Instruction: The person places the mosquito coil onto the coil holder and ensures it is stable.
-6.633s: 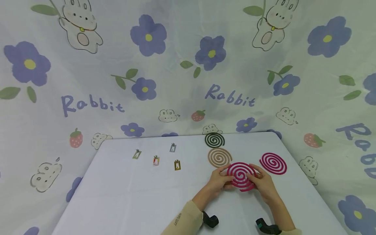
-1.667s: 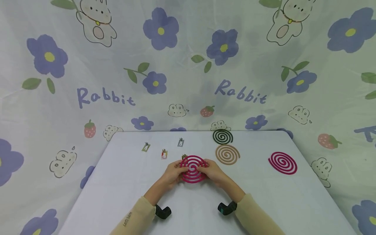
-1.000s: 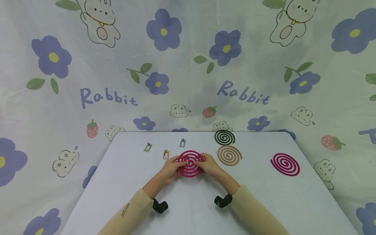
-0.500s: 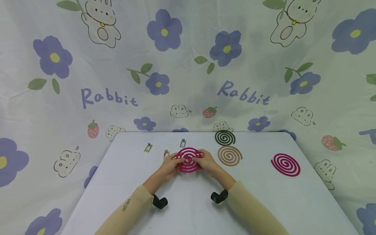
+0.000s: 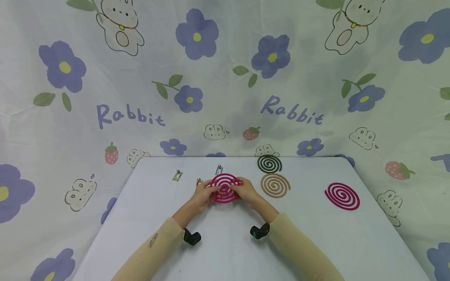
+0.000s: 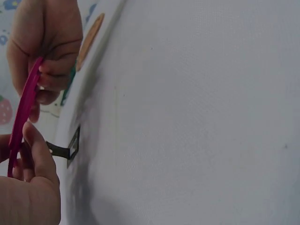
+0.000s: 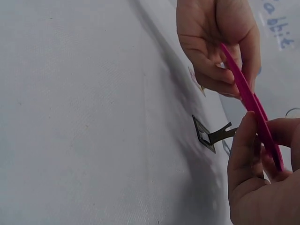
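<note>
A pink mosquito coil [image 5: 225, 201] is held up, tilted, between both hands at mid-table. My left hand [image 5: 204, 194] pinches its left side, thumb reaching towards the centre. On the other side my right hand [image 5: 247, 191] grips it likewise. Edge-on, the coil [image 6: 26, 103] hangs above a small metal coil stand [image 6: 73, 145] in the left wrist view. From the right wrist, the same stand [image 7: 204, 136] shows a raised forked prong pointing at the coil [image 7: 248, 93], its end partly behind the fingers. I cannot tell whether prong and coil touch. The head view has this stand mostly hidden behind the coil.
Further coil stands lie behind: a gold one [image 5: 177, 175], a silver one [image 5: 219, 169] and a red-patterned one [image 5: 199, 182] partly covered by my left hand. To the right lie a dark green coil [image 5: 269, 164], a tan coil [image 5: 275, 185] and another pink coil [image 5: 342, 196].
Both hands have carried the pink coil leftwards from beside the tan coil to over the stand. Over the last second it has shifted slightly towards the back of the table.
</note>
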The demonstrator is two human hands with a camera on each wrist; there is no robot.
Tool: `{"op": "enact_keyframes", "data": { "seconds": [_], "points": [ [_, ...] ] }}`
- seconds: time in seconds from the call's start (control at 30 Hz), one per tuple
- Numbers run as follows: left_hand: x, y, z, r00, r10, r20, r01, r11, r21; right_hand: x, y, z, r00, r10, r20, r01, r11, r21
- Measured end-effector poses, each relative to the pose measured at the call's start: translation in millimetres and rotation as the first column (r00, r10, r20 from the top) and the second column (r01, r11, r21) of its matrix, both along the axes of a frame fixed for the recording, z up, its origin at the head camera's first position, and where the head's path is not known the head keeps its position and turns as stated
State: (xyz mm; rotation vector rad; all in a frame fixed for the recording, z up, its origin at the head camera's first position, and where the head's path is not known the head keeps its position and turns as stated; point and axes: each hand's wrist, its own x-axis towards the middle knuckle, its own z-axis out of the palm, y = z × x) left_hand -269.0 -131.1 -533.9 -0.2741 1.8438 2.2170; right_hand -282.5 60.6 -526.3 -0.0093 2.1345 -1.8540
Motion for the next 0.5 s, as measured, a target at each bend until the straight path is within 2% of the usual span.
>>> {"op": "enact_keyframes", "data": {
  "seconds": [0.3, 0.5],
  "points": [
    [-6.3, -4.3, -4.9, 1.000, -0.011, 0.009, 0.011, 1.000, -0.012, -5.8, -3.9, -5.5, 1.000, -0.005, 0.020, 0.006, 0.999, -0.037],
    [-10.1, -4.3, -5.2, 1.000, 0.003, 0.000, -0.003, 1.000, -0.006, -9.5, -7.0, -8.2, 1.000, -0.029, 0.011, 0.029, 0.999, -0.035]
  ]
}}
